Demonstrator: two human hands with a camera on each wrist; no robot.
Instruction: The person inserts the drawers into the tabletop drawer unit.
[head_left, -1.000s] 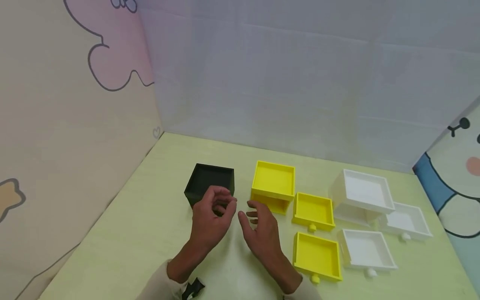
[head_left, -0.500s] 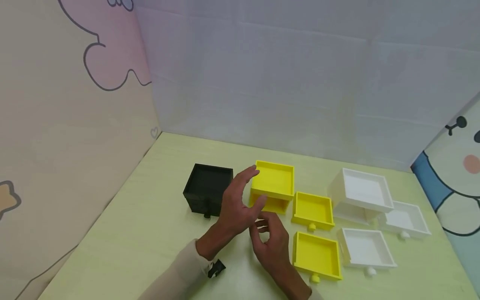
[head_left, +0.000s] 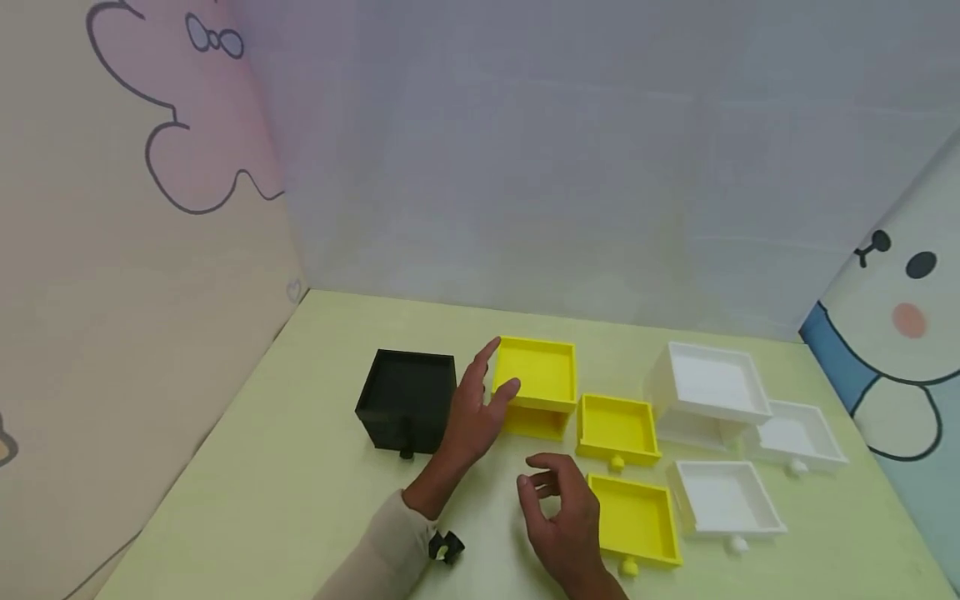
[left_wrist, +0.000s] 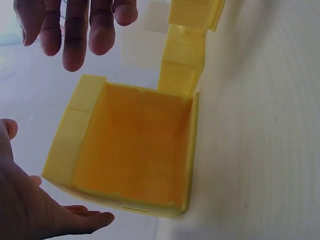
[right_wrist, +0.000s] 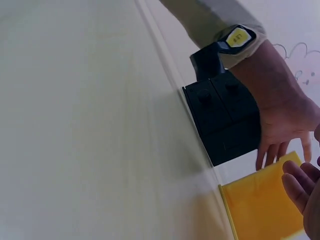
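Observation:
My left hand (head_left: 472, 417) reaches to the left side of the yellow cabinet (head_left: 535, 371), fingers extended and thumb spread over its front left edge. In the left wrist view, the cabinet's front opening (left_wrist: 142, 145) faces the camera, hollow inside. My right hand (head_left: 562, 517) hovers in front of the cabinet, fingers loosely bent with nothing between them. Beside it lie two yellow drawers, the near drawer (head_left: 633, 517) and the far drawer (head_left: 617, 425), each with a round knob. To the left of the left hand stands a black cabinet (head_left: 408, 387) with its drawers in place.
A white cabinet (head_left: 708, 387) with an open lower front stands on the right. One white drawer (head_left: 726, 497) lies before it and another white drawer (head_left: 797, 432) beside it. A pale wall sheet (head_left: 480, 208) closes off the back of the table (head_left: 277, 500).
My left hand has moved right, from in front of the black cabinet to the yellow cabinet, and its fingers have straightened. My right hand has shifted right and nearer. The head view has tilted up slightly.

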